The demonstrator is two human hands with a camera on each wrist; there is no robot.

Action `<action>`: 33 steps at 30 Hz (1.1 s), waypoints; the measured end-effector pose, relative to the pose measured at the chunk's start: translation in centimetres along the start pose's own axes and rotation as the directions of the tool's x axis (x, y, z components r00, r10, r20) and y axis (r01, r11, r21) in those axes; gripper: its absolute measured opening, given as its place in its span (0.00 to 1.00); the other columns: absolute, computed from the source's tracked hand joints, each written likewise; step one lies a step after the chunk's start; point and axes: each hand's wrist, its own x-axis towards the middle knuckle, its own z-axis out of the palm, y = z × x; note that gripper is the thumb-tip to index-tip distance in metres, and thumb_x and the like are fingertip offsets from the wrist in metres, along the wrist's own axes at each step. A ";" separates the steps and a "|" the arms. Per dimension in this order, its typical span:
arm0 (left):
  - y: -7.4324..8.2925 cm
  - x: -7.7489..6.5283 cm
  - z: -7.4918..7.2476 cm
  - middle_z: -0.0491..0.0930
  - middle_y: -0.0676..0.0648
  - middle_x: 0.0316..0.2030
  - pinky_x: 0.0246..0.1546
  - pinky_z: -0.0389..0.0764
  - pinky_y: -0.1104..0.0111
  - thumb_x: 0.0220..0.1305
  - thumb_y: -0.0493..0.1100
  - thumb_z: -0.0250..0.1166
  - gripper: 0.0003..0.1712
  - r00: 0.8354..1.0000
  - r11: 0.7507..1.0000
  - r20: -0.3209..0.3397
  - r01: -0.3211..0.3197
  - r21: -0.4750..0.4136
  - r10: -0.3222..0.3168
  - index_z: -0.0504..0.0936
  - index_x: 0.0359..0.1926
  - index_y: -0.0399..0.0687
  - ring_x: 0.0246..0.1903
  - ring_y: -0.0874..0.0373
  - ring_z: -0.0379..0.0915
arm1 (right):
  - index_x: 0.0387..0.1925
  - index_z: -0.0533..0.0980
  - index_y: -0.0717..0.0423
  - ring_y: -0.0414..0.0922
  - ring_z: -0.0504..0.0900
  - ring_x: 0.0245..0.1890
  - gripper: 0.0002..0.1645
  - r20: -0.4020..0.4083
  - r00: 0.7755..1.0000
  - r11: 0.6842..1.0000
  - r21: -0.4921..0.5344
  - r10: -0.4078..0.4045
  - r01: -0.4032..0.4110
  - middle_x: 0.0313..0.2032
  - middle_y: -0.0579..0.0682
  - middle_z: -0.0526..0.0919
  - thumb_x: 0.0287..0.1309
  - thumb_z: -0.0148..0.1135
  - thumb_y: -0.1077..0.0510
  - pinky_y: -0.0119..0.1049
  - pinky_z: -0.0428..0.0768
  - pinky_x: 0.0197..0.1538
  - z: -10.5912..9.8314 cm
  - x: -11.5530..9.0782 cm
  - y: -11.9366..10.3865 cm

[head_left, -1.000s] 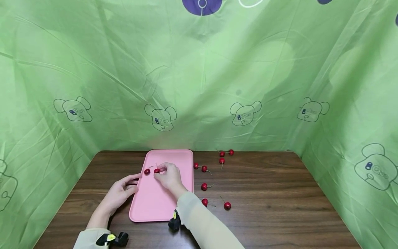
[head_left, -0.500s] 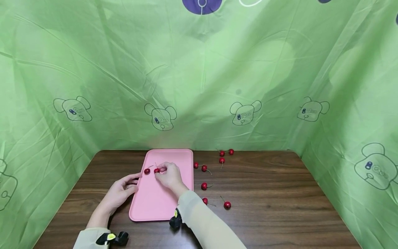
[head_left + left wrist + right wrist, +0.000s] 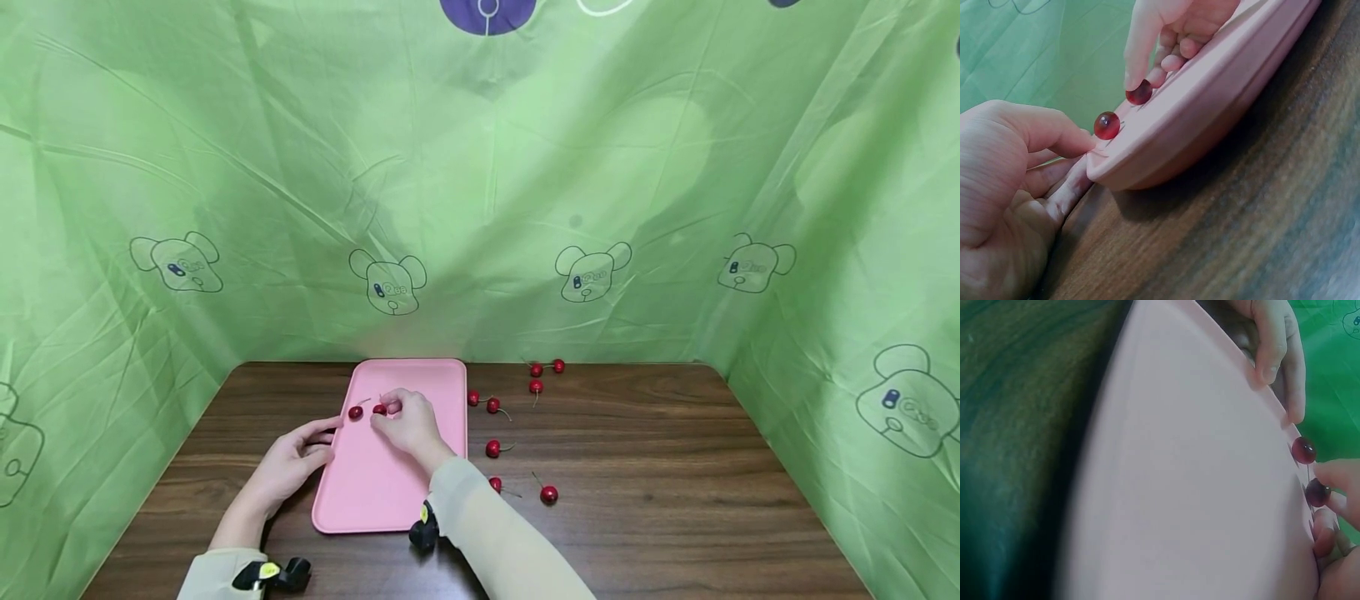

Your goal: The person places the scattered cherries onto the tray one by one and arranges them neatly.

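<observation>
In the head view, a pink tray [image 3: 375, 492] lies on the wooden table. My right hand [image 3: 411, 427] is over its upper part, thumb and fingertips pinching a red cherry [image 3: 379, 410] low at the tray surface. Another cherry [image 3: 356, 412] rests just left of it, near the rim, stem toward the upper right. My left hand [image 3: 288, 465] lies along the tray's left edge, its fairly straight fingers touching the rim. The left wrist view shows both cherries close together, the nearer cherry [image 3: 1107, 125] beside my left fingertips. In the right wrist view, the pinched cherry [image 3: 1318, 492] is between right-hand digits.
Right of the tray, several stemmed cherries are scattered on the table [image 3: 660, 467], among them a cherry [image 3: 492, 449] close to the rim and another cherry [image 3: 549, 495] nearer the front. A green printed curtain [image 3: 487, 183] encloses the back and sides.
Almost nothing differs. My right hand stays at the same cherry, which has shifted only very slightly under the fingertips; the left hand keeps its place on the tray edge.
</observation>
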 end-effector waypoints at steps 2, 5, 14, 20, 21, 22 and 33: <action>0.0 0.0 0.0 0.82 0.29 0.60 0.51 0.84 0.73 0.74 0.28 0.66 0.32 1.000 1.000 0.001 -0.001 0.000 0.001 0.73 0.76 0.33 0.52 0.59 0.87 | 0.49 0.88 0.58 0.33 0.78 0.36 0.15 0.001 1.000 1.000 -0.018 -0.011 0.011 0.38 0.48 0.87 0.60 0.80 0.60 0.28 0.79 0.46 0.0 0.0 0.0; 0.0 0.0 0.0 0.82 0.29 0.60 0.51 0.85 0.73 0.74 0.28 0.66 0.32 1.000 1.000 0.001 0.000 0.001 0.000 0.73 0.76 0.33 0.52 0.58 0.86 | 0.47 0.88 0.57 0.33 0.79 0.36 0.13 0.001 1.000 0.999 -0.038 -0.021 0.021 0.37 0.46 0.86 0.61 0.79 0.60 0.29 0.79 0.47 -0.1 0.1 0.0; 0.4 0.0 0.1 0.82 0.30 0.60 0.51 0.84 0.73 0.75 0.30 0.67 0.32 1.000 0.999 -0.007 0.019 0.033 -0.019 0.73 0.76 0.35 0.52 0.58 0.86 | 0.48 0.87 0.58 0.33 0.77 0.36 0.18 0.013 1.000 1.000 0.013 -0.001 0.001 0.37 0.47 0.86 0.58 0.82 0.59 0.28 0.79 0.45 -0.4 0.1 -0.1; 0.4 -0.3 0.1 0.82 0.30 0.59 0.50 0.84 0.73 0.75 0.31 0.68 0.32 1.000 0.999 -0.014 0.014 0.030 -0.014 0.73 0.76 0.32 0.51 0.60 0.86 | 0.53 0.85 0.58 0.39 0.83 0.41 0.24 0.054 0.998 0.995 0.087 0.035 -0.039 0.43 0.50 0.88 0.55 0.84 0.60 0.32 0.82 0.49 -1.5 0.0 -0.6; 0.4 -0.4 0.1 0.82 0.30 0.59 0.50 0.84 0.73 0.75 0.31 0.68 0.32 1.000 1.000 -0.014 0.011 0.024 -0.011 0.73 0.76 0.32 0.51 0.60 0.85 | 0.54 0.85 0.58 0.40 0.84 0.43 0.25 0.065 0.997 0.994 0.100 0.041 -0.048 0.44 0.51 0.88 0.56 0.84 0.59 0.33 0.83 0.50 -1.9 -0.1 -0.7; 0.4 -0.4 0.1 0.82 0.30 0.59 0.51 0.84 0.73 0.74 0.30 0.68 0.32 1.000 1.000 -0.013 0.008 0.017 -0.007 0.73 0.76 0.32 0.51 0.61 0.85 | 0.55 0.84 0.58 0.42 0.85 0.44 0.26 0.075 0.996 0.993 0.108 0.046 -0.054 0.45 0.52 0.88 0.56 0.84 0.59 0.35 0.84 0.50 -2.4 -0.2 -0.9; 0.3 -0.2 0.2 0.83 0.30 0.58 0.50 0.85 0.72 0.74 0.30 0.68 0.32 1.000 1.000 -0.012 -0.009 0.018 0.009 0.73 0.75 0.31 0.50 0.60 0.86 | 0.58 0.84 0.53 0.42 0.85 0.44 0.25 0.147 0.988 0.999 0.022 -0.042 0.039 0.51 0.56 0.88 0.61 0.82 0.55 0.36 0.85 0.48 -10.1 -1.1 -2.0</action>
